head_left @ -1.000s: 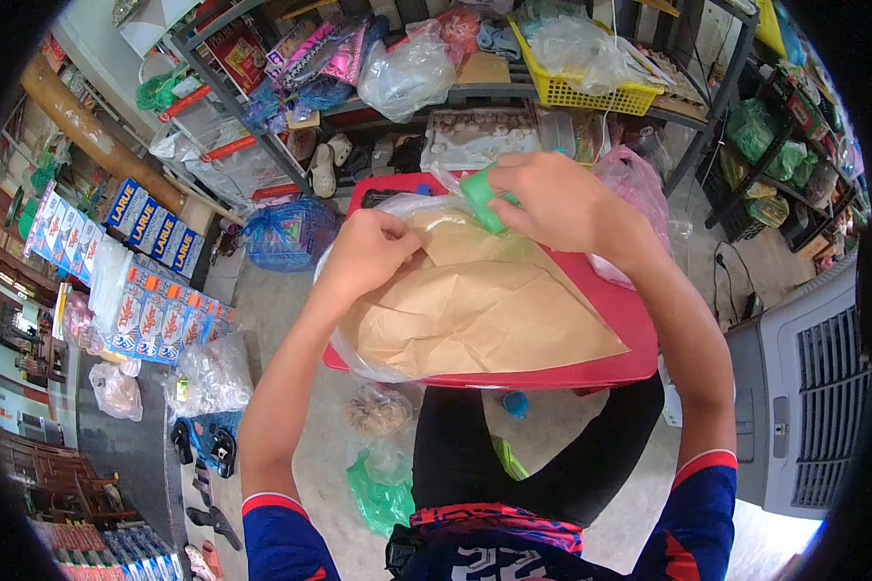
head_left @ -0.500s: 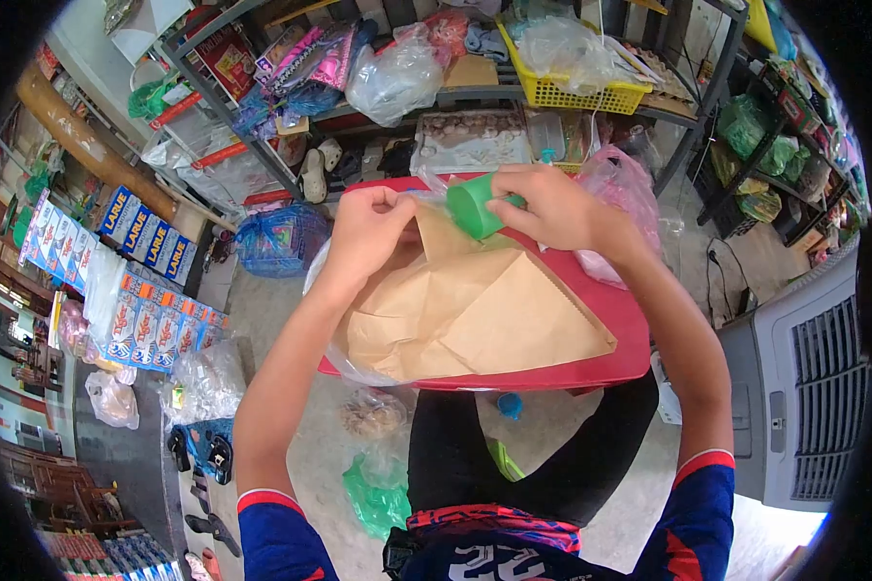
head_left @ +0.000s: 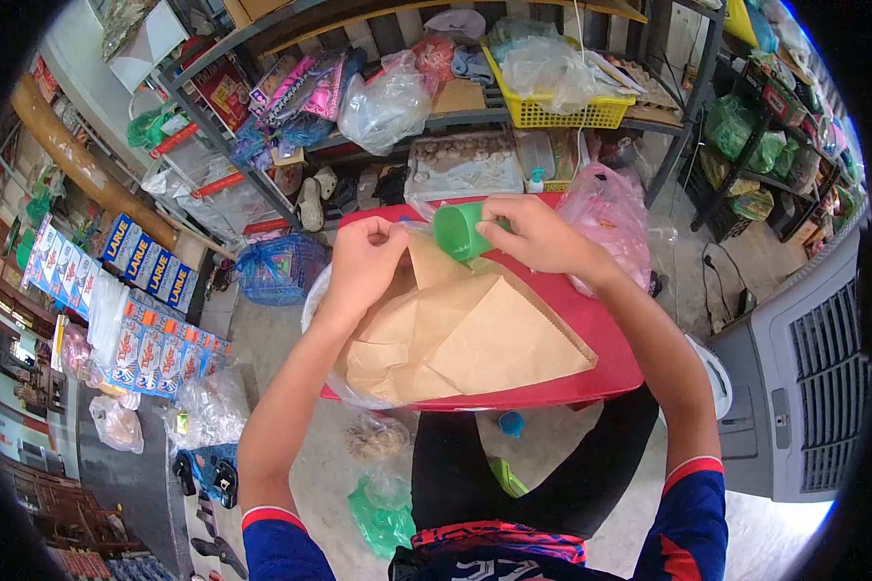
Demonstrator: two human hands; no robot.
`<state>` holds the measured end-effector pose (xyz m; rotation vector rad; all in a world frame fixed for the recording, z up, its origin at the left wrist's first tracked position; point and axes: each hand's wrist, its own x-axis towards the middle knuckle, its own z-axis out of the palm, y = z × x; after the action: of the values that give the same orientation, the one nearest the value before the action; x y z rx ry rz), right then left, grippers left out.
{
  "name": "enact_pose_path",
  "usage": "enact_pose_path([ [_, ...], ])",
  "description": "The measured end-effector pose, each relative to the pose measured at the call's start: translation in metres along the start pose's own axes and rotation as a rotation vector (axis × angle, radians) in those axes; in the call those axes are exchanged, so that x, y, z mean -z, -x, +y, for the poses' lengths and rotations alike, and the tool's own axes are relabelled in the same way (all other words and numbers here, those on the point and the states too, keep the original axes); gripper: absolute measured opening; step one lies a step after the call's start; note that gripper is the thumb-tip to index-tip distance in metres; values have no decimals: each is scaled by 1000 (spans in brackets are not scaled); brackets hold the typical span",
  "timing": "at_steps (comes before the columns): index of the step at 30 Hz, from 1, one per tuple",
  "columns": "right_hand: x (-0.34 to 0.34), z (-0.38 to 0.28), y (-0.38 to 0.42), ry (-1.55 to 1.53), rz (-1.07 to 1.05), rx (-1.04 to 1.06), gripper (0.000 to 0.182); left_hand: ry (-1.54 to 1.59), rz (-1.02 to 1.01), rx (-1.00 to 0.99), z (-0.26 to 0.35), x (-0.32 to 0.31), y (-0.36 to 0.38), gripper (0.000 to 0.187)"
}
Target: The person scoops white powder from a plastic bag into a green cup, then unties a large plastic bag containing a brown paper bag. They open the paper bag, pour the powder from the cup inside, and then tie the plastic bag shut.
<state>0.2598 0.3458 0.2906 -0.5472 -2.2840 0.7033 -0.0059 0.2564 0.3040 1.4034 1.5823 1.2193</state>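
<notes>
A brown paper bag [head_left: 465, 334] with a zigzag-cut edge lies creased across a red table [head_left: 610, 334]. My left hand [head_left: 363, 266] is closed in a pinch at the bag's upper edge, holding a raised flap of the paper. In my right hand [head_left: 538, 234] is a green plastic cup [head_left: 458, 232], tilted beside that flap with its mouth turned partly towards me. What the cup holds, if anything, cannot be made out. Clear plastic [head_left: 354, 382] shows under the paper at the table's left side.
A pink plastic bag [head_left: 606, 218] stands at the table's right. Behind it, a metal shelf carries a yellow basket [head_left: 567, 111] and several plastic bags. A blue bag [head_left: 281, 269] is on the floor at left, near beer cartons [head_left: 145, 329]. An air cooler [head_left: 794, 378] stands right.
The green cup has turned slightly, so more of its inside shows. My left hand keeps its pinch on the paper. The whole view has shifted a little.
</notes>
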Motion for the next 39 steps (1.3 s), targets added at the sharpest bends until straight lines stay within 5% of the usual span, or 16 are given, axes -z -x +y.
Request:
enact_pose_path([
  [11, -16, 11, -11, 57, 95, 60, 26, 57, 40, -53, -8, -2, 4, 23],
  [16, -14, 9, 14, -299, 215, -254, 29, 38, -42, 101, 10, 10, 20, 20],
  [21, 4, 16, 67, -564, 336, -461, 29, -224, -66, -20, -4, 24, 18, 22],
  [26, -10, 22, 153, -421, 480, -492, 25, -182, -113, 57, 19, 22, 29, 26],
  [33, -40, 24, 227, -492, 497, -658, 21, -549, -197, -241, 36, 46, 64, 44],
  [39, -53, 35, 251, -349, 532, -673, 16, -256, -92, -518, 20, 72, 96, 69],
])
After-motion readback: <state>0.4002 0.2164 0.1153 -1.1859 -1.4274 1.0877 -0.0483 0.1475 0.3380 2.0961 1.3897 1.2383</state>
